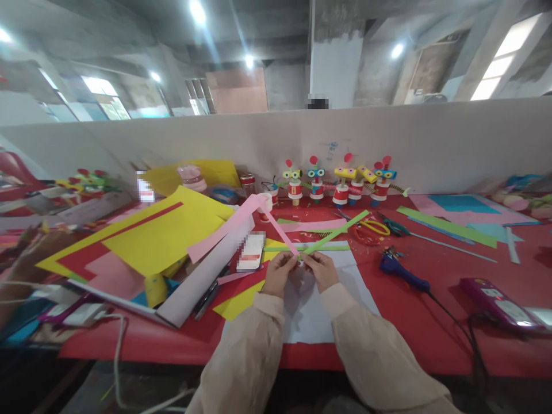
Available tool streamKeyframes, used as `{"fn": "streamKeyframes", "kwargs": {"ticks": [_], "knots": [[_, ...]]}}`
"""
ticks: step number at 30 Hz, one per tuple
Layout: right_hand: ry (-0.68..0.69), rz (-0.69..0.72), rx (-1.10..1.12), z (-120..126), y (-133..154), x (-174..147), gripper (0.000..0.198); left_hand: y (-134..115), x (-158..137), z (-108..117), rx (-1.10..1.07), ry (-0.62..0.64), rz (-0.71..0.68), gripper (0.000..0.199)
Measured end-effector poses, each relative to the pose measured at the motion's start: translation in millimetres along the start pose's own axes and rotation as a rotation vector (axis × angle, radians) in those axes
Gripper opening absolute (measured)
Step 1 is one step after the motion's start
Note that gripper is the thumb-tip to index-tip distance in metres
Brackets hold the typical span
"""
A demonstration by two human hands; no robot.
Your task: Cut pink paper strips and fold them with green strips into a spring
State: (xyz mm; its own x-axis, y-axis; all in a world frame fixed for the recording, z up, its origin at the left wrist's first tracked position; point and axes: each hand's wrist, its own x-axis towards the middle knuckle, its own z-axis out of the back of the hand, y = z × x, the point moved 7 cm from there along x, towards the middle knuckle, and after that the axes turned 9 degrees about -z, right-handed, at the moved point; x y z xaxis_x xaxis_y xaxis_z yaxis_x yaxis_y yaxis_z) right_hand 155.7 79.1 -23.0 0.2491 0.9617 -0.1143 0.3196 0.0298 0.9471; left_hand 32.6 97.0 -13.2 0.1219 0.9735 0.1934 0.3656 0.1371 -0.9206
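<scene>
My left hand (279, 273) is closed in a pinch at the lower end of a narrow pink paper strip (279, 229), which slants up to the left. Pinched in my right hand (321, 271) is the lower end of a green paper strip (338, 231), slanting up to the right. The two ends meet between my fingertips in a V; how they are joined is hidden. Both hands are over a white sheet (302, 322). Another green strip (332, 248) lies flat across the sheet's far edge, behind my hands.
A blue glue gun (403, 273) lies right, its cord running to the front. Beyond are pliers (393, 225), yellow-handled scissors (377, 227) and several paper-cup figures (317, 187). Large yellow sheets (159, 236) are piled left, near a phone (251, 252). A purple power strip (495, 305) sits far right.
</scene>
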Motion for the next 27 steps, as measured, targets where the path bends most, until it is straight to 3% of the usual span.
{"fn": "streamKeyframes", "kwargs": {"ticks": [8, 15, 27], "knots": [[0.007, 0.001, -0.017, -1, 2, -2, 0.027, 1, 0, -3, -0.001, 0.054, 0.006, 0.026], [0.047, -0.092, 0.024, -9, 1, -9, 0.031, -3, -1, 1, -0.034, -0.015, -0.028, 0.025], [-0.047, 0.062, -0.198, 2, 7, -7, 0.031, -4, -3, -1, -0.018, -0.017, 0.019, 0.027]]}}
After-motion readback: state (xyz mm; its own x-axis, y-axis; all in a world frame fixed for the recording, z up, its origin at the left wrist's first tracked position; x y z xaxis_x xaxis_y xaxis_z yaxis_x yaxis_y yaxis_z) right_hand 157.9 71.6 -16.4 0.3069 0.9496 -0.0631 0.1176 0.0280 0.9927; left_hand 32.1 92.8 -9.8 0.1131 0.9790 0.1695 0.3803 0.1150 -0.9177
